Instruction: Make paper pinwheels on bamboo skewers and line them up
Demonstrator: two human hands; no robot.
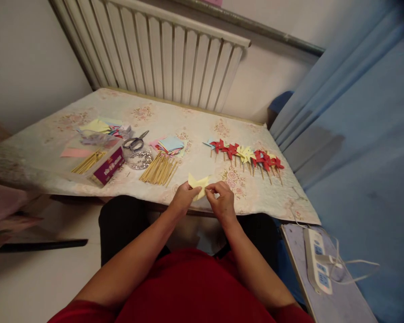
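Just below the middle of the frame, both hands meet over the near edge of the table and work on one yellow paper piece. The left hand is closed on the paper's lower left part, fingers curled under it. The right hand pinches the paper's right side between thumb and fingertips. The paper already has folded or cut points sticking up, so it looks partly shaped into a pinwheel head, though the view is too small to tell how many corners are brought in. No stick is attached to it yet.

To the right of centre lies a row of finished pinwheels, mostly red with a couple of yellow ones, each on a thin stick, lying side by side on the flowered cloth. That is the done share.

What is left shows to the left of the hands: a bundle of wooden sticks lies near the paper, a stack of coloured paper squares sits just beyond it, and more sticks lie beside a purple box at centre left. Scissors rest above a clear round lid or dish. More loose paper sheets lie at the upper left of the table. Judging by these stocks, a good many pinwheels remain to be made.

At the lower right, a power strip sits on a grey board.
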